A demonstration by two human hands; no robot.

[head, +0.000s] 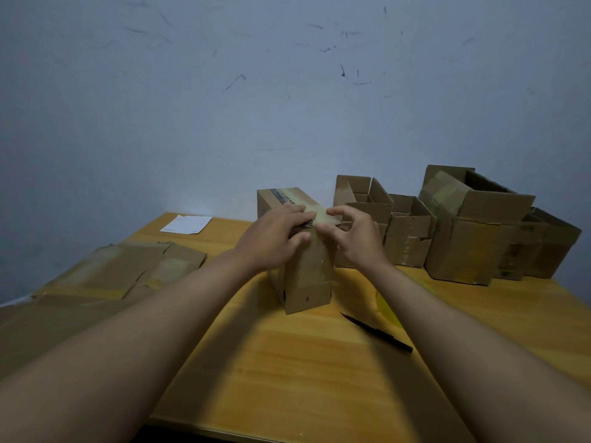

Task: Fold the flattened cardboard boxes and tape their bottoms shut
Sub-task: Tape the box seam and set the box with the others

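A small brown cardboard box [307,279] stands upright in the middle of the wooden table [287,362]. Both hands are on its top end. My left hand [271,241] lies over the top flaps with the fingers fairly straight, pressing them down. My right hand [355,235] pinches the edge of a side flap [329,217] between thumb and curled fingers. Flattened cardboard boxes [128,270] lie in a pile at the left of the table. A roll of clear yellowish tape [388,308] lies partly hidden behind my right forearm.
Several folded boxes [473,238] stand in a row at the back right. A black pen-like cutter [377,330] lies in front of the box. A white sheet of paper [187,224] lies at the back left. A scuffed wall rises behind the table.
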